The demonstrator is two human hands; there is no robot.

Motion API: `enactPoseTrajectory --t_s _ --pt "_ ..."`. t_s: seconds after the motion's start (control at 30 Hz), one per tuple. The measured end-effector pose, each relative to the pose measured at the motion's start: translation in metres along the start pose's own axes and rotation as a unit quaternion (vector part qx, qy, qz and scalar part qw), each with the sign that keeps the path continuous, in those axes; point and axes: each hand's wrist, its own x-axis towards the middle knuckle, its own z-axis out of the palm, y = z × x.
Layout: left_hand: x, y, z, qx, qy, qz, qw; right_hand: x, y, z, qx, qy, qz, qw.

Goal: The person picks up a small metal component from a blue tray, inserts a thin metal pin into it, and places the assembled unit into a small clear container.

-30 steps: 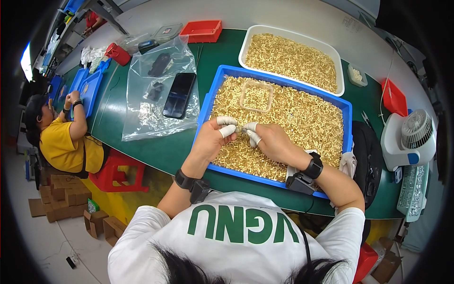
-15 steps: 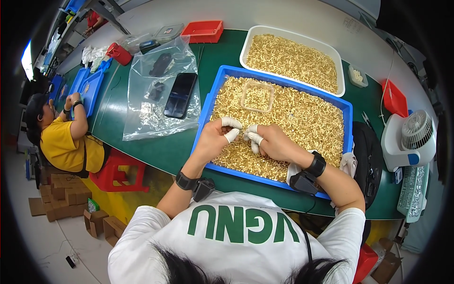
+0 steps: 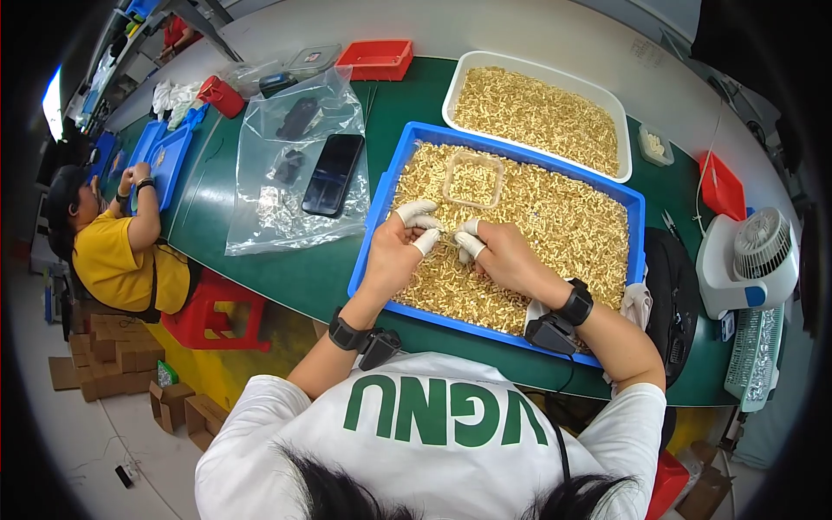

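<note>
White finger cots cover several fingertips of both my hands. My left hand (image 3: 400, 244) is pinched over the blue tray (image 3: 511, 132), its thumb and fingertips around something too small to name. Close beside it, my right hand (image 3: 498, 251) pinches too, the fingertips of the two hands almost meeting. Small gold-coloured metal pieces (image 3: 563, 234) fill the tray beneath them. Just beyond my hands, a clear square plastic box (image 3: 473, 179) rests on the pieces, with more of them inside.
Behind stands a white tray (image 3: 620, 130) of similar pieces. Left lie a black phone (image 3: 334, 175) and a clear plastic bag (image 3: 277, 212). Right are a white fan (image 3: 750, 251), a black bag (image 3: 674, 299) and tweezers (image 3: 671, 224). A co-worker in yellow (image 3: 130, 267) sits far left.
My hands stay over the blue tray, fingertips still close together. The left fingers have lifted and spread slightly, and the right fingers have shifted a little.
</note>
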Motion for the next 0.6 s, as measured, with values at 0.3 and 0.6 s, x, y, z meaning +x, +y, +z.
enactPoseTrajectory --t_s 0.3,0.6 --pt "-0.002 -0.001 0.002 0.098 -0.012 0.035 0.994 0.0 0.012 0.003 -0.101 -0.011 -0.052 0.993" --pt "-0.008 0.017 -0.021 0.538 -0.146 0.157 0.815 0.005 0.009 -0.012 0.068 0.057 0.097 0.991"
